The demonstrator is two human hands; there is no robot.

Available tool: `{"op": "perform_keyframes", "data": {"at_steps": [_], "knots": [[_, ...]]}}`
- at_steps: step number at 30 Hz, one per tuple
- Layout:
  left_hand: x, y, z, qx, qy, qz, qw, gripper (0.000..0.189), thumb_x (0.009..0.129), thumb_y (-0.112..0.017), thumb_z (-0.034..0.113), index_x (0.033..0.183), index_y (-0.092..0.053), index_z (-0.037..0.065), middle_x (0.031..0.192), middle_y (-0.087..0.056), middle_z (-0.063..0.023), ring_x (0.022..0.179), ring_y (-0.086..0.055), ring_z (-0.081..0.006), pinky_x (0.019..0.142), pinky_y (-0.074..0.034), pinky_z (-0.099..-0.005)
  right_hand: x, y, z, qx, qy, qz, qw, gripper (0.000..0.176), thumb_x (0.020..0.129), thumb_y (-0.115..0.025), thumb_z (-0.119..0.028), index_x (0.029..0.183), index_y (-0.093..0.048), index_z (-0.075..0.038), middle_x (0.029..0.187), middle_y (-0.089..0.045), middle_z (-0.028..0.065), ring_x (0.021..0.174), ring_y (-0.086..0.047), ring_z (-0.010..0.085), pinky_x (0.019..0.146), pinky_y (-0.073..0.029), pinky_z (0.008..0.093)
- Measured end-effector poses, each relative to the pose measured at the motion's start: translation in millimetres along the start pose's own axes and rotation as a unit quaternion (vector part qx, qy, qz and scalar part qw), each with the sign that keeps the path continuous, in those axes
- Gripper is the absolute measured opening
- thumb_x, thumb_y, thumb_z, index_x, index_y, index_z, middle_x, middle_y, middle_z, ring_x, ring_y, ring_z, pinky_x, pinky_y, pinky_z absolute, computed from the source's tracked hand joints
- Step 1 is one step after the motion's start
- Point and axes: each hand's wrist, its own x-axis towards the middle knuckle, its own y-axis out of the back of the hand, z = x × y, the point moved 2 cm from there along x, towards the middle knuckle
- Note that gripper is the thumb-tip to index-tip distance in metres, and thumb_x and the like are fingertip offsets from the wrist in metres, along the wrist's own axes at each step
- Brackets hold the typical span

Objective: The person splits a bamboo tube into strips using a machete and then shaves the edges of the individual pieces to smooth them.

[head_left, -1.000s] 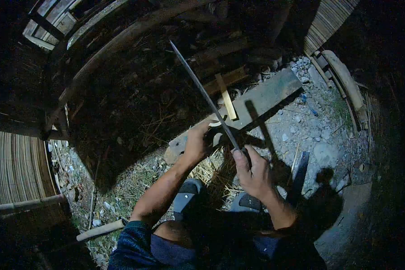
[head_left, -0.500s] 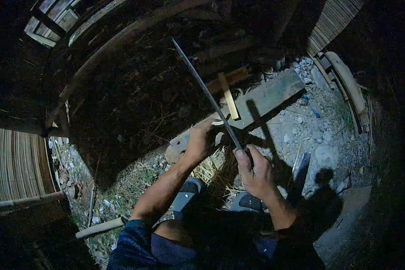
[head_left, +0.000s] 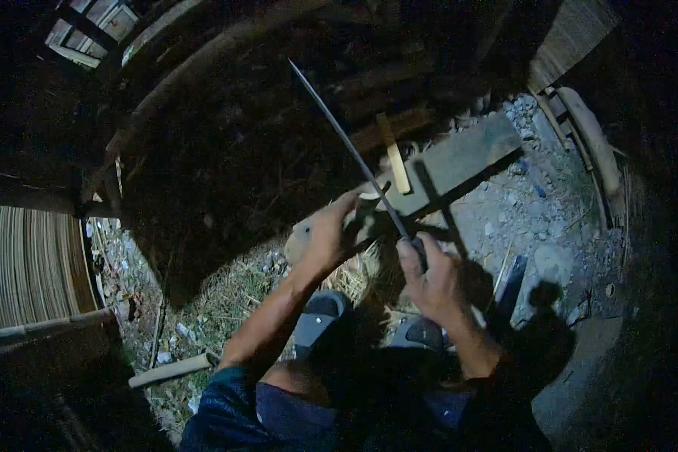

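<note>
My right hand (head_left: 432,275) is wrapped round the handle of a long, narrow-bladed machete (head_left: 344,138). Its blade points up and to the left, away from me. Closed fingers of my left hand (head_left: 328,232) grip a piece of bamboo (head_left: 371,195), whose pale curved end shows beside the blade; most of it is hidden by the hand and shadow. Just beyond the blade, a flat yellowish strip (head_left: 399,167) lies on a thick wooden plank (head_left: 467,160). The plank runs slantwise across the ground in front of my feet.
My sandalled feet (head_left: 318,324) stand close to the plank, with straw shavings (head_left: 356,273) between them. A short bamboo pole (head_left: 171,371) lies at lower left. Woven panels, such as the left one (head_left: 34,264), border the space. Stony ground (head_left: 520,215) stretches right.
The view has shifted slightly, so the plank and strip sit a little further right. Both hands keep their holds, and the machete blade stays at nearly the same slant.
</note>
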Motion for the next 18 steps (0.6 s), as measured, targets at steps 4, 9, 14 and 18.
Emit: {"op": "perform_keyframes", "data": {"at_steps": [4, 9, 14, 18], "knots": [[-5, 64, -1, 0.037, -0.142, 0.338, 0.930, 0.074, 0.095, -0.061, 0.031, 0.155, -0.026, 0.006, 0.157, -0.029, -0.0247, 0.146, -0.030, -0.0338, 0.112, -0.034, -0.0493, 1, 14, -2, -0.007, -0.043, -0.016, 0.999, 0.039, 0.097, -0.059, -0.035, 0.104, -0.060, 0.003, 0.079, -0.066, 0.0262, 0.078, -0.066, 0.0467, 0.064, -0.051, 0.0475], [78, 148, 133, 0.261, -0.435, 0.228, 0.831, 0.069, 0.094, -0.047, 0.053, 0.152, -0.040, 0.016, 0.156, -0.038, -0.0129, 0.148, -0.027, -0.0314, 0.122, -0.014, -0.0479, -8, 22, -27, 0.045, 0.022, -0.015, 0.999, 0.030, 0.099, -0.059, -0.029, 0.103, -0.059, 0.001, 0.068, -0.057, 0.0172, 0.060, -0.057, 0.0319, 0.060, -0.046, 0.0386], [156, 49, 8, 0.209, -0.376, 0.097, 0.897, 0.065, 0.104, -0.041, 0.040, 0.155, -0.024, 0.003, 0.158, -0.029, -0.0197, 0.148, -0.025, -0.0339, 0.122, -0.017, -0.0453, 18, -37, 45, -0.033, 0.025, -0.004, 0.999, 0.036, 0.097, -0.059, -0.036, 0.101, -0.063, 0.000, 0.077, -0.064, 0.0231, 0.071, -0.063, 0.0442, 0.061, -0.048, 0.0465], [107, 8, -51, -0.059, -0.126, 0.118, 0.983, 0.055, 0.105, -0.045, 0.031, 0.149, -0.035, 0.000, 0.153, -0.036, -0.0240, 0.143, -0.033, -0.0341, 0.118, -0.026, -0.0412, 6, -79, 123, -0.070, -0.062, -0.019, 0.995, 0.038, 0.097, -0.058, -0.038, 0.098, -0.063, -0.001, 0.079, -0.065, 0.0241, 0.076, -0.064, 0.0457, 0.062, -0.047, 0.0486]]}}
